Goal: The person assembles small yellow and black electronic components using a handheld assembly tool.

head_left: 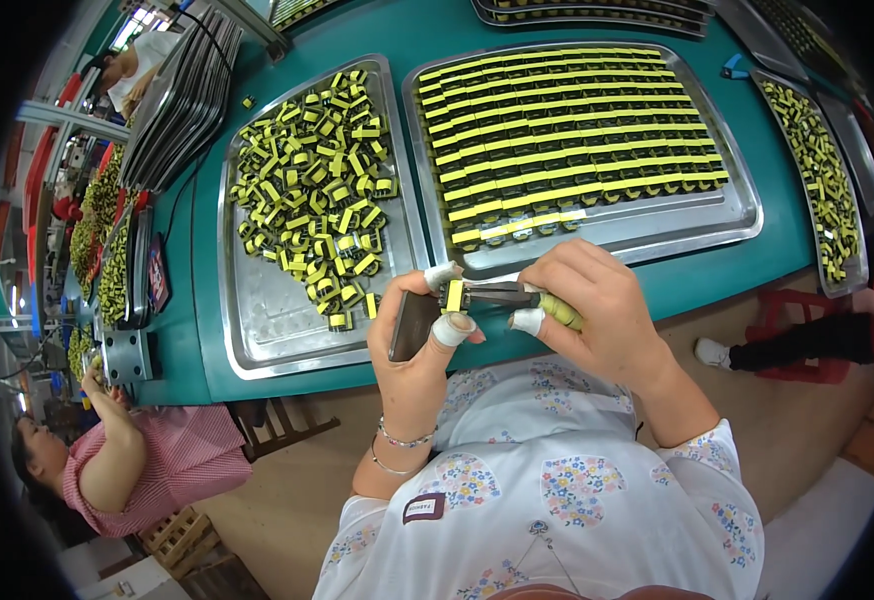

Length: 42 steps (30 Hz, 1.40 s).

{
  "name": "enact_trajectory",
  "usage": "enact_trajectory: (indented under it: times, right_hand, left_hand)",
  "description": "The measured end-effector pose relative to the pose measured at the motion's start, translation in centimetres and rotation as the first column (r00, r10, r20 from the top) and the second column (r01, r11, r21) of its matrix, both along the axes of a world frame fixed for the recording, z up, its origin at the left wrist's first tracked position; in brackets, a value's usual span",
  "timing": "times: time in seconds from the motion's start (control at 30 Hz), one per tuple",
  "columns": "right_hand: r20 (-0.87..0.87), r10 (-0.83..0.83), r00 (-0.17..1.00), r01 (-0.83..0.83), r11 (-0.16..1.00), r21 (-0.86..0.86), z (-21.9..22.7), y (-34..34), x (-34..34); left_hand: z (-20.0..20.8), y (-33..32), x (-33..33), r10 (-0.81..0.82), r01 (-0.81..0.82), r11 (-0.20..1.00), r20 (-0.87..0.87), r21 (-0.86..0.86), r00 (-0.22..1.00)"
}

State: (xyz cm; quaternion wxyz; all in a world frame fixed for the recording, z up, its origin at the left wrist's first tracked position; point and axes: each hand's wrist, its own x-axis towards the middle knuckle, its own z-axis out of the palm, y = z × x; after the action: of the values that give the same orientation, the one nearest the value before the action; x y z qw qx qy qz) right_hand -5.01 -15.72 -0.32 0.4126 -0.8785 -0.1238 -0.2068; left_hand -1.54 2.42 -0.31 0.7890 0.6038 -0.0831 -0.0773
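Note:
My left hand [412, 375] pinches a small yellow-and-black transformer [454, 296] between thumb and fingers, both wrapped in white tape. A dark flat block [415, 326] also lies in that palm. My right hand [602, 320] is closed round long-nosed pliers [502, 293] with a yellow-green grip. The dark jaws point left and reach the transformer's right side; whether they grip it, I cannot tell. White tape covers the right thumb too. Beyond my hands, a metal tray [607, 235] holds transformers in neat rows, its nearest row only partly filled.
Left of it, another metal tray [277, 362] carries a loose heap of transformers. A narrow tray [852, 272] of loose pieces stands far right, near blue-handled cutters [734, 67]. Stacked trays [182, 100] rise at far left. A person in a pink top [162, 455] sits to the left.

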Motion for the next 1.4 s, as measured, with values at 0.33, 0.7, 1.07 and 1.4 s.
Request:
enact_trajectory:
  times: [0.33, 0.7, 1.07, 1.4]
  right_hand:
    - [0.045, 0.013, 0.999, -0.009, 0.996, -0.091, -0.4, 0.1, 0.1]
    - [-0.092, 0.039, 0.995, -0.016, 0.971, 0.24, -0.1, 0.2, -0.1]
    - [-0.261, 0.532, 0.805, -0.003, 0.444, 0.896, 0.6, 2.6, 0.3]
    - [-0.336, 0.501, 0.798, 0.07, 0.475, 0.877, -0.1, 2.1, 0.1]
  left_hand:
    - [-0.6, 0.6, 0.2, -0.079, 0.078, 0.996, -0.009, -0.049, 0.997]
    - [0.0, 0.6, 0.4, -0.126, 0.122, 0.989, -0.05, -0.084, 0.991]
    - [1.2, -0.4, -0.2, -0.233, 0.204, 0.963, -0.164, -0.179, 0.959]
    - [-0.9, 1.3, 1.2, -0.132, 0.131, 0.93, 0.021, -0.343, 0.991]
